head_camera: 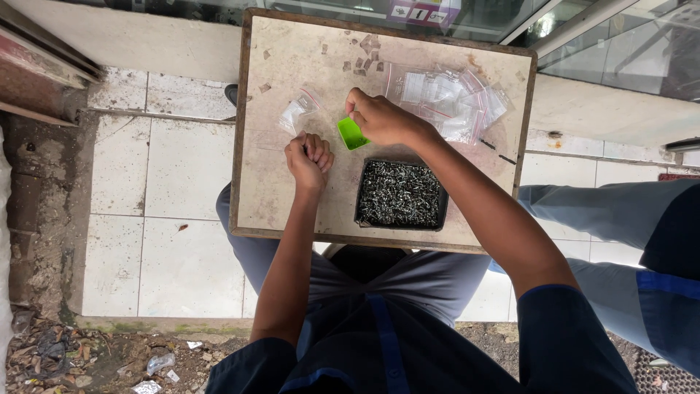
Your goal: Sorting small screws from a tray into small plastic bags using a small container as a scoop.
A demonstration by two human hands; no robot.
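- Right hand (379, 117) pinches a green scoop (351, 134) above the surface (292, 197).
- Left hand (309, 157) is curled into a fist; what it holds cannot be told.
- Black tray of screws (401, 194) sits just beside the scoop.
- Small clear bags (452, 98) lie behind.

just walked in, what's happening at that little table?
A seated person works at a small wooden table. The right hand holds a small green scoop above a black tray of small metal screws. The left hand is closed in a fist beside it. Small clear zip bags lie piled at the far right; one bag lies apart.
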